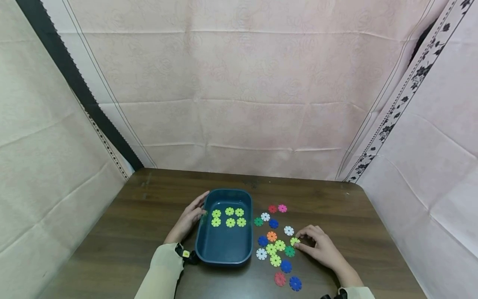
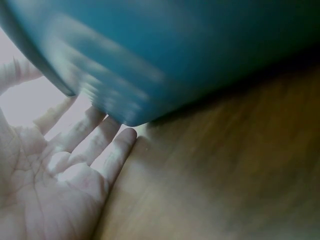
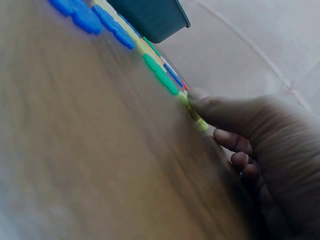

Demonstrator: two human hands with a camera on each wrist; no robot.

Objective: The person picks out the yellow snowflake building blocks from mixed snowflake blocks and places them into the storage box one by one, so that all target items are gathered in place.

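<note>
A dark teal tray stands on the table with several yellow-green notched plastic discs lying flat in its far half. My left hand holds the tray by its left side, thumb at the rim; in the left wrist view its fingers reach against the outer wall. To the right of the tray, my right hand pinches a yellow-green notched disc between thumb and fingers. That disc is close over the table in the right wrist view. Beside it lie a green disc and a white disc.
More discs are scattered between tray and right hand: yellow-green, blue, red, orange and pink. The brown table ends at pale cloth curtains at the back and both sides.
</note>
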